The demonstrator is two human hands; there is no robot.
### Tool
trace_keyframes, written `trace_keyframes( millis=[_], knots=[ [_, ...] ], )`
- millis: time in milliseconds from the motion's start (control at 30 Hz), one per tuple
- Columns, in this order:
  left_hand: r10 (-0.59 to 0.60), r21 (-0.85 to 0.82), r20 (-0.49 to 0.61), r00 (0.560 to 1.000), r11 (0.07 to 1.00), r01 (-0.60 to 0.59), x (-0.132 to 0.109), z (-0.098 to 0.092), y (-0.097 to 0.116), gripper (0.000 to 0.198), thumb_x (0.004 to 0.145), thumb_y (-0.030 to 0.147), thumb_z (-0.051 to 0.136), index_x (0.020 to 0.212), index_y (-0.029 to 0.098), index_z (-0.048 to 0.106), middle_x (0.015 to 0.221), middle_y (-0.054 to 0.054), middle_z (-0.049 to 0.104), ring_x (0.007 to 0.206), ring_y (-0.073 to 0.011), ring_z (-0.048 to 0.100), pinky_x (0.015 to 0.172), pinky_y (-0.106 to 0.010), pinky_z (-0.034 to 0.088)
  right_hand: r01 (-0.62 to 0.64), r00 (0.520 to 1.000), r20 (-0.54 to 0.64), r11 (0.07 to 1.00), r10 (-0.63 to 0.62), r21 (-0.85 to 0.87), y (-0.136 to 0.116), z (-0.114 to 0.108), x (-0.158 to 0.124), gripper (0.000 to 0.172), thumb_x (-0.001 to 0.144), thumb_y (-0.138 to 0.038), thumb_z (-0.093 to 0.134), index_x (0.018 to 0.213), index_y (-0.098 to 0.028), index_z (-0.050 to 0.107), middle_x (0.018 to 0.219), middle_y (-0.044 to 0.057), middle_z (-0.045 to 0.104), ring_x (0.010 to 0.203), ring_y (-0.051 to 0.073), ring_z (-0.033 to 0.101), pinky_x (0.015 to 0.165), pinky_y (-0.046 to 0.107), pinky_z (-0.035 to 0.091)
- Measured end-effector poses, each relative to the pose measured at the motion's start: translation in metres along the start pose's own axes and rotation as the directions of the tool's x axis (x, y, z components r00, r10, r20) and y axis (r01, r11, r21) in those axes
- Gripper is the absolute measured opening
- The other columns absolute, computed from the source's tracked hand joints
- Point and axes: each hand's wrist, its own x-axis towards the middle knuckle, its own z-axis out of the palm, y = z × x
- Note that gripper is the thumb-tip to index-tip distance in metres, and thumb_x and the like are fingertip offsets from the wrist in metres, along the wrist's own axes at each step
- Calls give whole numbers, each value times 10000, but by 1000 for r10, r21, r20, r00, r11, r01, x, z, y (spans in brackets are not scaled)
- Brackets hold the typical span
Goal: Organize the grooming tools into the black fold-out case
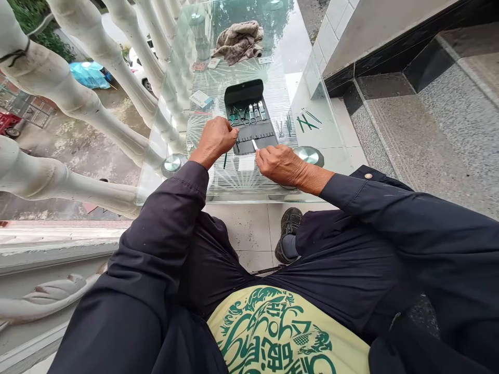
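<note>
Tool case point(249, 117) lies open on the glass table point(323, 140), with both hands at its near edge.

The left hand point(216, 137) is curled tight against the case's left side. A thin green rod point(225, 160) shows just below it, but I cannot tell whether the fingers grip it. The right hand point(278, 163), at the case's near right corner, pinches a slim pale tool point(254, 144) whose tip points at the lower flap. Loose tools point(306, 120) lie right of the case and a cloth point(238, 41) lies beyond it. A light pinch could likely let the pale tool slip onto the slick glass and skid off. A sleeve dragging past could also nudge the case.
</note>
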Motion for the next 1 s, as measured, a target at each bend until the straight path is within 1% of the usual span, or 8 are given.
trace_keyframes(
  millis=[67, 200, 300, 400, 500, 633, 833, 1000],
  knots=[
    [-4, 33, 1, 1000, 999, 3, 0, 2, -3, 214, 961, 98, 940, 964, 234, 774, 953, -121, 770, 1386, -428, 801, 1109, -426, 655, -15, 1000, 18, 1000, 15, -1, 0, -1, 3, 470, 1098, 20, 465, 1189, -81, 916, 1056, 265, 826, 845, 318, 568, 772, 429, 319],
    [20, 57, 2, 1000, 998, -20, 0, 3, -8, 378, 824, -25, 923, 797, 274, 693, 905, -105, 735, 1396, -413, 763, 1153, -406, 610, -60, 997, 52, 998, 59, 16, 4, -3, 8, 492, 1115, 14, 480, 1327, -64, 916, 1150, 284, 864, 885, 328, 629, 761, 428, 332],
    [10, 47, 35, 999, 999, -12, -3, 4, -7, 460, 764, -71, 913, 744, 293, 632, 931, -103, 740, 1420, -411, 753, 1147, -389, 594, -53, 996, 79, 998, 50, 24, 11, -3, 9, 503, 1142, 1, 472, 1376, -83, 910, 1188, 280, 871, 925, 337, 652, 764, 436, 328],
    [-9, 21, 54, 999, 1000, 8, -6, 4, -5, 485, 753, -77, 922, 755, 299, 616, 958, -113, 754, 1460, -431, 746, 1141, -396, 597, -17, 996, 86, 1000, 15, 18, 19, -4, 10, 519, 1202, -62, 435, 1410, -123, 907, 1195, 257, 870, 932, 331, 645, 772, 437, 332],
    [-9, 21, 49, 999, 1000, 8, -8, 5, -3, 467, 764, -48, 955, 791, 297, 641, 962, -119, 758, 1489, -462, 740, 1135, -419, 607, -4, 998, 58, 999, 2, 41, 26, -6, 12, 501, 1256, -146, 416, 1375, -174, 902, 1161, 229, 867, 938, 326, 645, 757, 426, 324],
    [10, 107, 55, 998, 994, -15, -6, 6, -7, 465, 780, -14, 970, 785, 301, 629, 944, -117, 745, 1491, -474, 740, 1117, -423, 606, -24, 998, 52, 997, 21, 70, 29, -7, 17, 447, 1314, -245, 439, 1308, -187, 882, 1163, 214, 865, 953, 316, 673, 760, 412, 304],
    [21, 74, 45, 999, 997, -24, -4, 7, -8, 482, 763, -32, 977, 778, 300, 628, 948, -125, 750, 1505, -488, 743, 1123, -435, 616, -51, 998, 49, 996, 47, 79, 38, 2, 20, 414, 1318, -319, 521, 1386, -173, 902, 1254, 210, 875, 1029, 322, 727, 773, 397, 324],
    [14, 169, 52, 999, 985, -22, -6, 8, -5, 546, 766, -97, 927, 747, 310, 563, 954, -127, 742, 1530, -500, 721, 1188, -450, 607, -60, 998, -5, 985, 62, 163, 49, 10, 14, 375, 1279, -319, 610, 1430, -214, 937, 1305, 179, 870, 1080, 320, 739, 787, 391, 372]
  ],
)
